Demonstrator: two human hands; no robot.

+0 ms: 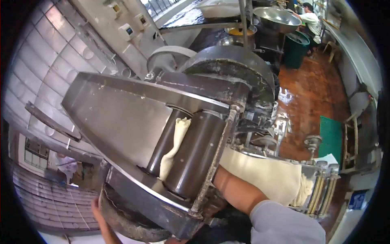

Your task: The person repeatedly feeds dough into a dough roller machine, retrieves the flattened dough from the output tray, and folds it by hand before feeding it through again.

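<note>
A strip of pale dough [174, 150] lies twisted in the gap between two dark metal rollers [199, 152] of a dough sheeter. The slanted metal feed tray [122, 118] rises to the left of them. At lower left, my left hand [96, 207] is beside the rounded lower housing [122, 219], its visible fingers stretched out. My right forearm [239, 191] reaches beneath the roller frame, which hides that hand and its fingers. Right of the forearm, a wide sheet of dough [264, 173] extends toward gathered folds of dough [304, 190].
A large wheel guard [231, 61] stands behind the rollers. Brass-coloured rods [323, 189] are at the sheet's right end. Farther back are a metal bowl [277, 18], a green bin [295, 49] and another person [310, 20]. A green board [330, 136] is at right.
</note>
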